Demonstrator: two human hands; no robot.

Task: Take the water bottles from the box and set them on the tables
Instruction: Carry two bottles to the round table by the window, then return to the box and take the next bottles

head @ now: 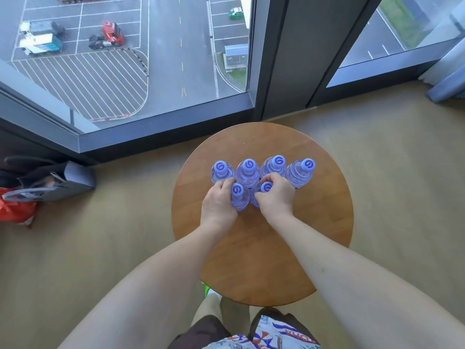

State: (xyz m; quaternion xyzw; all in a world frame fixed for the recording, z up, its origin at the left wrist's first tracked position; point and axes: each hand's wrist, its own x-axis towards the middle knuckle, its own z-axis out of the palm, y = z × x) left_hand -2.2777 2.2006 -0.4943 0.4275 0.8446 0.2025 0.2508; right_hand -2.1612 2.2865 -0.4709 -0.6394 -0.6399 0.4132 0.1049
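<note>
Several clear water bottles with blue caps stand upright on a round wooden table [261, 260]. A back row runs from a leftmost bottle [221, 170] to a rightmost bottle [302, 172]. In front of that row, my left hand [218, 206] grips a bottle [238, 197] by its body. Beside it, my right hand [276, 197] is closed around another bottle [264, 188] just below the cap. Both held bottles stand close together on the tabletop. No box is in view.
A floor-to-ceiling window [125, 59] with a dark frame rises just beyond the table. A grey bag [63, 182] and a red bag [17, 210] lie on the floor at the left. A curtain [448, 71] hangs at the right. Tan floor surrounds the table.
</note>
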